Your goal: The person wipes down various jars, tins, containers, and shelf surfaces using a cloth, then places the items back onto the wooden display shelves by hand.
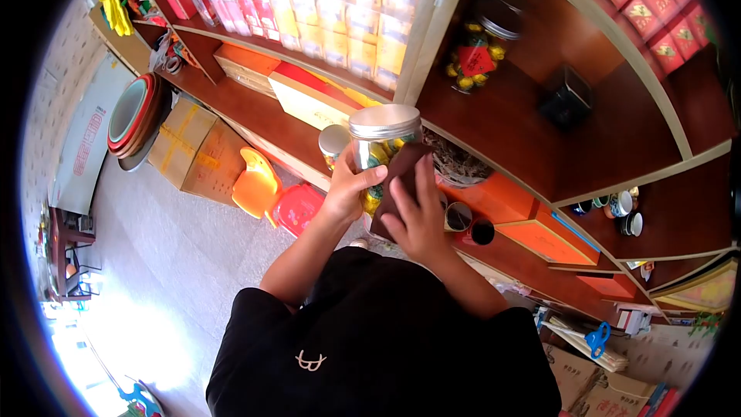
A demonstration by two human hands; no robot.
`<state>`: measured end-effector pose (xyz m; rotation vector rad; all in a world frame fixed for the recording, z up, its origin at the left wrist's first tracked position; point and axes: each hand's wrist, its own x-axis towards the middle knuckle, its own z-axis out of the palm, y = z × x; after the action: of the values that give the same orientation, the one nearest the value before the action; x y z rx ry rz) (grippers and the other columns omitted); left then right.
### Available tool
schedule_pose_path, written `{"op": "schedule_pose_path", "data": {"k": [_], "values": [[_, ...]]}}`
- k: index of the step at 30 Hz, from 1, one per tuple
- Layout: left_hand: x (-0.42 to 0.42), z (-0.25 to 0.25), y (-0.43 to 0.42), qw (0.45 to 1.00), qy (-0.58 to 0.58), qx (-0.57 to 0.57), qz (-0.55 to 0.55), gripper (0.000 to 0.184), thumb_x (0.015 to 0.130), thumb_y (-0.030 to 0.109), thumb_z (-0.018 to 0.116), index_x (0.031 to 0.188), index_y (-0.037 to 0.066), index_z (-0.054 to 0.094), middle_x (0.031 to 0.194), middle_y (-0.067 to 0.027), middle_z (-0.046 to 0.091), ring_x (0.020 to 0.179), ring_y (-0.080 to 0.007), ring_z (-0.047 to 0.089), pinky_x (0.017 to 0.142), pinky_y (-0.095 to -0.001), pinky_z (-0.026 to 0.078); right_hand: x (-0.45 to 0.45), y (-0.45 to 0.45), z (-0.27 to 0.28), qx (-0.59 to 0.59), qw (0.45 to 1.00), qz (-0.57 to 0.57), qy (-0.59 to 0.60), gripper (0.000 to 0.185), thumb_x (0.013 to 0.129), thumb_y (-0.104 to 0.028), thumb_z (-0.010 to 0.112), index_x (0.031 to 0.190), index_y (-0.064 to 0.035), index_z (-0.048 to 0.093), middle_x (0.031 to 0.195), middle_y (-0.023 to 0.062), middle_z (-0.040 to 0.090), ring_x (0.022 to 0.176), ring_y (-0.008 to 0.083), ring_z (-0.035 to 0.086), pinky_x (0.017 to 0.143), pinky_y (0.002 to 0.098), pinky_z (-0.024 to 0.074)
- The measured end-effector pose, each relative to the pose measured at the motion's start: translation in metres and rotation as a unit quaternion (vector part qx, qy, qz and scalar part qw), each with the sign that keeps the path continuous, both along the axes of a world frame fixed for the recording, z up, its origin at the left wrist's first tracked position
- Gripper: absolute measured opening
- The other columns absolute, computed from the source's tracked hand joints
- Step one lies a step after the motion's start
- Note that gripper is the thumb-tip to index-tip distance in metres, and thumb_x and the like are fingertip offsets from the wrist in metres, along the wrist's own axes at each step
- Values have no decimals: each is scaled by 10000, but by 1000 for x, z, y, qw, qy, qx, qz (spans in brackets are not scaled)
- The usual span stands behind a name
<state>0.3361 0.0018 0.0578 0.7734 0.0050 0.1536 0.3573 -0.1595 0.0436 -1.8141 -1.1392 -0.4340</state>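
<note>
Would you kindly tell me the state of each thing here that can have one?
Held jar: lid on, yellow items inside, gripped by the left hand.
Brown cloth: against the held jar, under the right hand.
Shelf jar: lid on, yellow items inside.
Cardboard box: closed, taped.
Basins: stacked together.

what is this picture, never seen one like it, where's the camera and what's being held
There is no machine here, just a person in a black shirt using bare hands. The single picture comes from a camera worn on the head, looking forward and down; the view looks bent and round.

The left hand holds a clear jar with a silvery lid and yellow things inside. The right hand presses a dark brown cloth against its side.

On the wooden shelf ahead stand another lidded jar and a black container.
</note>
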Motion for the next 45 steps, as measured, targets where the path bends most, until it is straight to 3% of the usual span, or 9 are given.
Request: {"op": "schedule_pose_path", "data": {"k": [3, 8, 13, 17, 25, 31, 35, 38, 45], "values": [[5, -7, -4, 998, 21, 44, 49, 712, 716, 141, 829, 1305, -12, 459, 1206, -100, 614, 1107, -194, 593, 998, -341, 449, -9, -12, -4, -96, 992, -17, -74, 555, 899, -262, 602, 1409, -92, 465, 1521, 300, 239, 1385, 545, 230, 1115, 578, 261], [5, 1, -18, 1000, 17, 13, 19, 761, 675, 163, 847, 1308, -21, 467, 1187, -98, 622, 1080, -188, 606, 946, -334, 481, 2, -15, 27, 8, 990, -27, 135, 549, 973, -281, 507, 1451, -42, 381, 1542, 249, 249, 1425, 415, 256, 1147, 463, 241], [7, 19, -26, 997, -54, -28, -49, 778, 637, 156, 856, 1288, -52, 486, 1178, -120, 626, 1058, -203, 620, 939, -345, 492, 33, -25, 21, 283, 658, 167, 678, 543, 1056, -390, 305, 1431, -4, 378, 1395, 129, 488, 1283, 227, 468, 1096, 348, 344], [15, 18, -27, 992, -90, -27, -80, 848, 621, 195, 866, 1318, -53, 453, 1181, -146, 620, 1064, -233, 624, 949, -367, 498, 29, -41, 13, 167, 622, 54, 763, 596, 1019, -492, 361, 1375, -23, 447, 1340, 124, 542, 1182, 222, 561, 1008, 361, 460], [47, -29, -21, 961, -118, -109, -225, 1056, 620, 444, 860, 1419, -16, 346, 1330, -219, 507, 1200, -309, 550, 1045, -425, 457, 34, -29, -80, 220, 468, 201, 832, 654, 992, -564, 369, 1392, -52, 441, 1354, 119, 537, 1193, 243, 558, 986, 401, 482], [21, 26, -11, 980, -100, 70, -155, 946, 780, 222, 747, 1508, -22, 193, 1501, -166, 348, 1373, -272, 372, 1124, -385, 299, 33, -49, -65, 329, 531, 223, 749, 758, 952, -646, 356, 1446, -71, 377, 1411, 112, 490, 1252, 261, 515, 1017, 433, 453], [0, 34, -51, 976, -95, 186, -62, 1309, 639, 76, 871, 1530, 19, -85, 1585, -164, 128, 1406, -245, 292, 1147, -379, 249, 13, -53, 0, 349, 609, 116, 703, 808, 947, -635, 385, 1496, -52, 278, 1483, 110, 397, 1345, 245, 408, 1114, 407, 326], [2, 19, -68, 967, -107, 232, 21, 1285, 631, 124, 893, 1532, 9, -16, 1541, -168, 219, 1386, -249, 321, 1126, -383, 297, 21, -58, -16, 328, 789, 68, 514, 776, 973, -576, 426, 1484, -12, 274, 1463, 123, 405, 1326, 245, 413, 1121, 389, 292], [12, 38, -79, 969, -131, 206, -28, 1227, 578, 149, 915, 1506, -49, 137, 1475, -146, 328, 1363, -230, 353, 1120, -376, 305, 23, -73, 26, 376, 656, 86, 649, 706, 968, -568, 444, 1437, -45, 373, 1419, 138, 458, 1289, 273, 454, 1083, 425, 357]]}}
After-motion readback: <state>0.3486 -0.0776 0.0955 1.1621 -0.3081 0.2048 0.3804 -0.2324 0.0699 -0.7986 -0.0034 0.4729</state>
